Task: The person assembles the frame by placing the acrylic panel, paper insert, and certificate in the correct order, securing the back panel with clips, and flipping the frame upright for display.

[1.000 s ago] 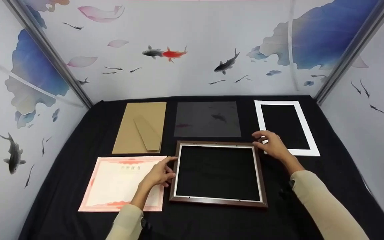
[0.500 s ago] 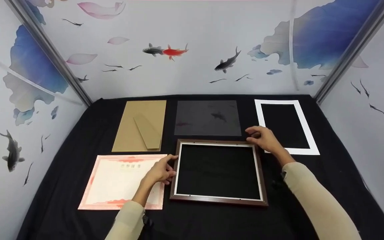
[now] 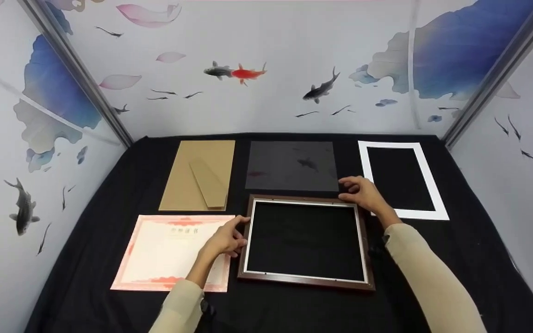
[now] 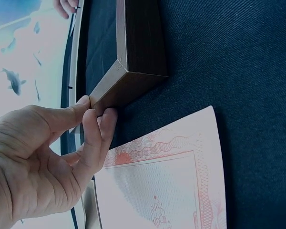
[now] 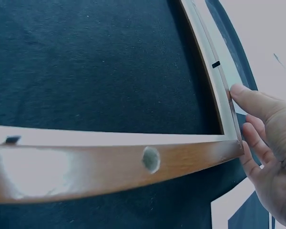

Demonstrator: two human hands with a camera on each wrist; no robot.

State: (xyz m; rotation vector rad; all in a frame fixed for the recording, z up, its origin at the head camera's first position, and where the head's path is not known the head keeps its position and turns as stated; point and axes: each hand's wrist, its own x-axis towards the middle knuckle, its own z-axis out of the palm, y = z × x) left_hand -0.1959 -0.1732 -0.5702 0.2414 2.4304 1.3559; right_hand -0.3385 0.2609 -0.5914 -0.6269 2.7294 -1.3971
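A brown picture frame with a silvery inner lip lies on the black cloth, the cloth showing through its opening. My left hand holds its left side; in the left wrist view the thumb and curled fingertips meet the frame's edge. At the far right corner, my right hand grips the rim. The right wrist view shows that thumb on the rim and the other fingers outside it, partly hidden. Under my left wrist is a red-bordered certificate. A white mat lies beside my right hand.
Behind the frame lies a clear sheet reflecting the printed fish. A brown backing board with a stand leg is at the far left. Printed panels enclose the table at the back and sides.
My right hand has shifted left along the frame's far edge, from the corner's outer side. The left hand keeps its place, and the frame has barely moved.
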